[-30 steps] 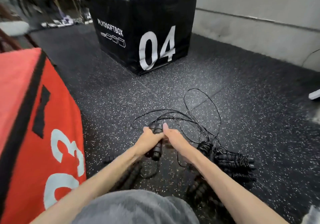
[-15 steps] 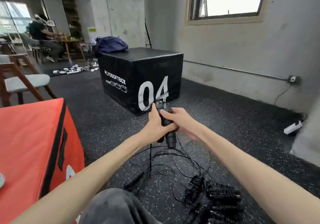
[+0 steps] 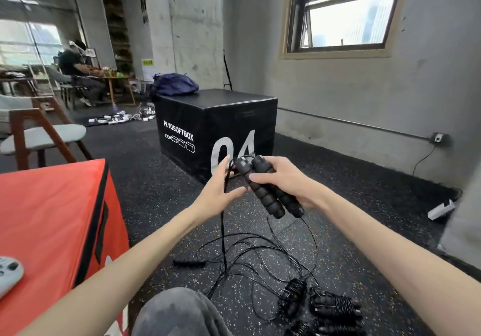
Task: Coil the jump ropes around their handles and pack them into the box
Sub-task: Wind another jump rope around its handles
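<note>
1. We grip both handles (image 3: 268,187) together in our right hand (image 3: 289,182), raised off the floor.
2. Our left hand (image 3: 217,192), just beside that grip, has relaxed fingers touching the rope (image 3: 223,231) hanging below.
3. Coiling looks about to start: next, we judge, wrap the slack round the handles.

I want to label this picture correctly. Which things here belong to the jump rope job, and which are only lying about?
Job:
right hand gripping the two handles
left hand at the rope
loose rope on floor
coiled ropes

Lying about:
black plyo box
blue bag
chair
controller
</note>
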